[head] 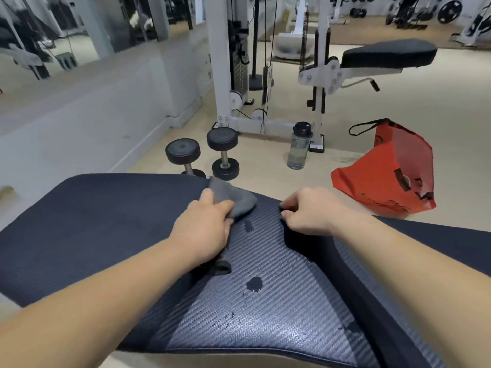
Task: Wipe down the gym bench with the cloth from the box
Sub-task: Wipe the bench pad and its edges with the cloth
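Bench [265, 261]: dark woven-pattern pad, spotted with water drops [254, 284]. Red bag [385, 176] on the floor beyond: dark print, illegible. Left hand [204, 224] grips the grey cloth [233, 200] against the pad's far edge. Right hand [310, 213], set apart, curls its fingers over the same edge.

Cannot see the cloth [237, 200] whole under the left hand [204, 227], nor the left dumbbell [183, 151] whole behind the desk [93, 221].

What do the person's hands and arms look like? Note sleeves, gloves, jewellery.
The left hand and right hand wear no gloves, and no rings or watch show. The left forearm and right forearm are uncovered to the picture's edge; no sleeve is in view.
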Action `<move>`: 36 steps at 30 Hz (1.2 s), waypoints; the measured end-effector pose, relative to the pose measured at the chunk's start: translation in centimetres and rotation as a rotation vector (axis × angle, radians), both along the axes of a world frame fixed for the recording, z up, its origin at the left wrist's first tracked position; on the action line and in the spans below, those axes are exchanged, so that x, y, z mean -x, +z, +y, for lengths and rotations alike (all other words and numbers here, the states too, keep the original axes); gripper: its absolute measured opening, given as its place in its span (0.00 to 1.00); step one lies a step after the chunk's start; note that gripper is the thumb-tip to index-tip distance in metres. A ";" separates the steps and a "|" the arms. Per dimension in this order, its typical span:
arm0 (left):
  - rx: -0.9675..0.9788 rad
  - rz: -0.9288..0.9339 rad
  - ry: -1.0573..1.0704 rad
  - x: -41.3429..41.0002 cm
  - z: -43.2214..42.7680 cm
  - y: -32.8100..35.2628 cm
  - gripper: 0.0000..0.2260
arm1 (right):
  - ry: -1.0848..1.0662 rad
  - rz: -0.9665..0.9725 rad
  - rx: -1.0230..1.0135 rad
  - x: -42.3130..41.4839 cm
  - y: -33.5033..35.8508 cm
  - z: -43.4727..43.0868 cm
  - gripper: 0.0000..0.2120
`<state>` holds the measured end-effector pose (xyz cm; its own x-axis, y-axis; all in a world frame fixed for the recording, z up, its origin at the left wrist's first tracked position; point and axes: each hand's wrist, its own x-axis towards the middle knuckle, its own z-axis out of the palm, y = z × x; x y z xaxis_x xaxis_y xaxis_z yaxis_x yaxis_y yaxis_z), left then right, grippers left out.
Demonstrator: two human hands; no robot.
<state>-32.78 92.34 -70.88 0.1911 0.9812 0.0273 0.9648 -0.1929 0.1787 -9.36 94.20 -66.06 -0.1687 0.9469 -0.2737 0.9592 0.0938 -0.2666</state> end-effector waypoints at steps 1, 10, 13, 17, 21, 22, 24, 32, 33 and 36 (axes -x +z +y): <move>-0.002 -0.025 -0.067 0.8 0.6 0.0 0.14 | 0.012 -0.006 -0.007 -0.1 0.1 -0.1 0.14; -0.011 0.023 -0.026 -1.6 2.2 -0.4 0.16 | -0.006 0.102 0.130 -1.7 -2.2 0.1 0.28; 0.033 0.036 -0.121 0.8 3.1 0.4 0.18 | 0.009 0.114 0.139 -2.4 -2.6 0.2 0.30; -0.008 -0.024 0.228 0.2 3.4 0.0 0.13 | 0.040 0.130 0.143 -2.4 -2.6 -0.1 0.31; 0.041 -0.054 -0.037 -2.8 0.3 -0.2 0.14 | 0.022 0.130 0.155 -2.2 -2.2 0.0 0.34; 0.084 -0.065 -0.106 -2.4 0.4 0.1 0.14 | 0.009 0.137 0.161 -2.3 -2.1 0.0 0.34; 0.119 -0.048 -0.096 -1.1 1.9 0.4 0.16 | -0.006 0.154 0.168 -2.5 -2.1 0.0 0.34; 0.009 -0.050 -0.088 -2.3 0.8 -0.8 0.18 | 0.050 0.149 0.166 -2.6 -2.3 -0.4 0.34; 0.024 -0.049 -0.101 -1.2 1.4 -0.7 0.19 | 0.052 0.146 0.165 -2.6 -2.4 -0.3 0.34; -0.017 -0.024 0.193 1.1 3.7 -0.7 0.18 | 0.048 0.145 0.153 -2.9 -3.0 -0.1 0.34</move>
<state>-33.91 95.99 -71.54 -0.0019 0.9989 0.0467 0.9797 -0.0075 0.2003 -6.50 94.10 -69.01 -0.2607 0.8862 -0.3830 0.9051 0.0863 -0.4164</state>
